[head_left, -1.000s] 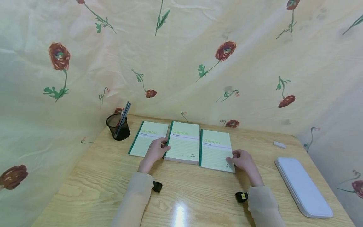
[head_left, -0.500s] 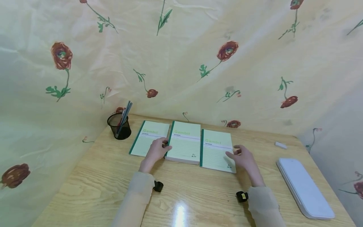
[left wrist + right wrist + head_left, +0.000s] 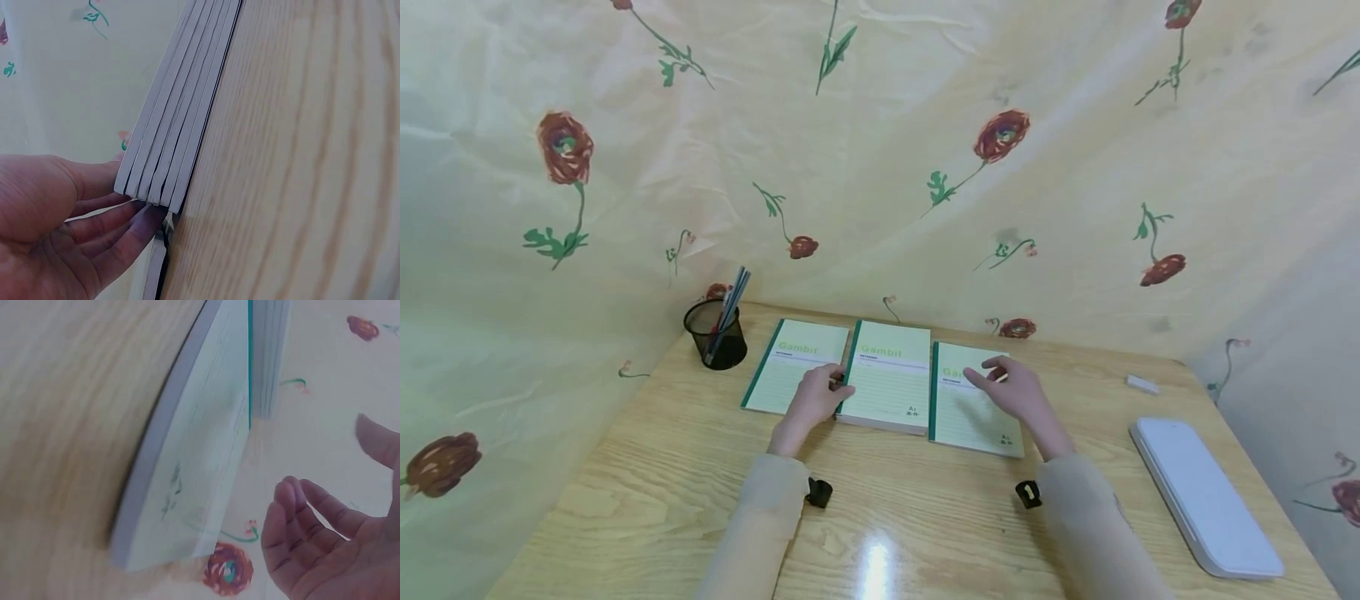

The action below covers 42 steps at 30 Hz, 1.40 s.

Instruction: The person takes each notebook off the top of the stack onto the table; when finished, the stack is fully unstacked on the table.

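At the centre of the tabletop (image 3: 947, 525) lies the middle stack of notebooks (image 3: 889, 375), several layers deep, its long axis running away from the person; other places are given relative to it. Just beside it on the left, nearly parallel, lies the left notebook (image 3: 792, 368); just beside it on the right, set slightly nearer the person, lies the right notebook (image 3: 972, 419). The left hand (image 3: 812, 398) is at the left edge of the middle stack, thumb by the edge of the cover and fingertips touching the spine side, as the left wrist view shows; whether it grips or merely rests there cannot be told. The right hand (image 3: 1017, 390) holds nothing: its thumb and loosely bent fingers stand apart above the right notebook, touching neither that nor the middle stack. The governing relation, it may be judged, is sideways: the middle stack lies leftward of the right hand, across its own long axis, and the left hand is the nearer to it. Compared with the frame half a second earlier, the right hand has moved from the right notebook's outer edge to above its cover, closer to the middle stack; the left hand and the notebooks appear unmoved.
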Tool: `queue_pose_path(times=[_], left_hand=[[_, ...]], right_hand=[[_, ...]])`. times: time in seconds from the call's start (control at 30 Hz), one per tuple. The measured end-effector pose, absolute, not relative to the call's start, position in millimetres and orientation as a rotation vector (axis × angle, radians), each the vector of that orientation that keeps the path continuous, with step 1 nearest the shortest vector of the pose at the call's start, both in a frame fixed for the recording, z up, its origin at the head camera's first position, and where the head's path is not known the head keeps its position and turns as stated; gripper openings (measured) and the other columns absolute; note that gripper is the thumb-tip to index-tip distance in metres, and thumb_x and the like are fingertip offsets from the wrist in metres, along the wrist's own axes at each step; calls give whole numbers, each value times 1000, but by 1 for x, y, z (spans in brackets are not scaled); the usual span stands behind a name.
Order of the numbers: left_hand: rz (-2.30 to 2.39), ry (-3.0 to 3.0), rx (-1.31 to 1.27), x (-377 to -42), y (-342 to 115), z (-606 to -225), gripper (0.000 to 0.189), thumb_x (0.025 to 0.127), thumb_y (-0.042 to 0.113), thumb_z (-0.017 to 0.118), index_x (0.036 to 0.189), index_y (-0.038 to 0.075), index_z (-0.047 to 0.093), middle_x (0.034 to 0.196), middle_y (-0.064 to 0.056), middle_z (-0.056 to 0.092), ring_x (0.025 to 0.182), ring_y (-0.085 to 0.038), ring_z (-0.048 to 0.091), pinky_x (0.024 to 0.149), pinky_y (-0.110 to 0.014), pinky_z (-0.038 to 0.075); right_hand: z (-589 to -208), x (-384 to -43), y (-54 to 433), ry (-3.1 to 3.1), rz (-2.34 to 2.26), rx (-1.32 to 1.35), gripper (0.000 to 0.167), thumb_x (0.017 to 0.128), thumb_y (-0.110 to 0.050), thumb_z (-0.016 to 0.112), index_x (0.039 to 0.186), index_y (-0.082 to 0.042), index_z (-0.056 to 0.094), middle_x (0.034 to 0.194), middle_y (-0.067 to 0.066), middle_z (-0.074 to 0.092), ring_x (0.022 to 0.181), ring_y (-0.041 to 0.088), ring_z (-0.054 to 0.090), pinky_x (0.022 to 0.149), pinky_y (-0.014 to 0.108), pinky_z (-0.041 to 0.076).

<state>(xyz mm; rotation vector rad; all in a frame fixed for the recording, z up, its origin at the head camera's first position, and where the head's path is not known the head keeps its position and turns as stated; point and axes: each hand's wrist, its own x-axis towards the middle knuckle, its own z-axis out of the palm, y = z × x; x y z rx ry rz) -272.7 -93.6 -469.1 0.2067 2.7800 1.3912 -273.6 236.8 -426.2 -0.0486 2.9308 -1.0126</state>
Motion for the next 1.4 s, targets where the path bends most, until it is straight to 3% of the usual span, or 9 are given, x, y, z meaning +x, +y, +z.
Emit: queue_pose_path(times=[0.17, 0.5, 0.9, 1.2, 1.4], left_hand=[[1395, 2777, 211, -272, -94, -470, 38, 96, 12, 68, 129, -4, 61, 108, -13, 68, 97, -25, 62, 87, -41, 52], [1401, 2782, 225, -273, -94, -471, 35, 95, 11, 69, 126, -5, 62, 106, -13, 68, 95, -25, 62, 86, -40, 53], [1402, 2785, 231, -274, -94, -470, 37, 95, 11, 69, 128, -5, 62, 106, -14, 68, 96, -25, 62, 86, -41, 53], [1401, 2781, 231, -274, -94, -470, 35, 95, 10, 68, 126, -5, 62, 105, -13, 68, 94, -24, 62, 85, -40, 52], [1408, 2765, 219, -274, -94, -470, 36, 96, 11, 68, 128, -4, 61, 107, -13, 68, 96, -24, 62, 86, -40, 52]], right_hand=[[-426, -286, 225, 2910, -1027, -21, 75, 92, -62, 59, 130, 3, 57, 117, 22, 62, 99, 32, 60, 79, 43, 50], [-442, -309, 196, 2820, -1133, 28, 70, 95, -52, 61, 134, 5, 53, 114, 21, 62, 80, 24, 65, 72, 35, 51], [-456, -321, 169, 2766, -1159, 86, 76, 93, -54, 63, 137, 7, 49, 118, 23, 62, 82, 23, 68, 87, 42, 52], [-461, -321, 160, 2797, -1130, 53, 70, 94, -49, 65, 134, 8, 53, 102, 18, 66, 71, 20, 65, 69, 32, 51], [-466, -324, 157, 2832, -1096, -35, 47, 94, -42, 68, 107, 4, 67, 75, 9, 66, 57, 16, 60, 54, 26, 46]])
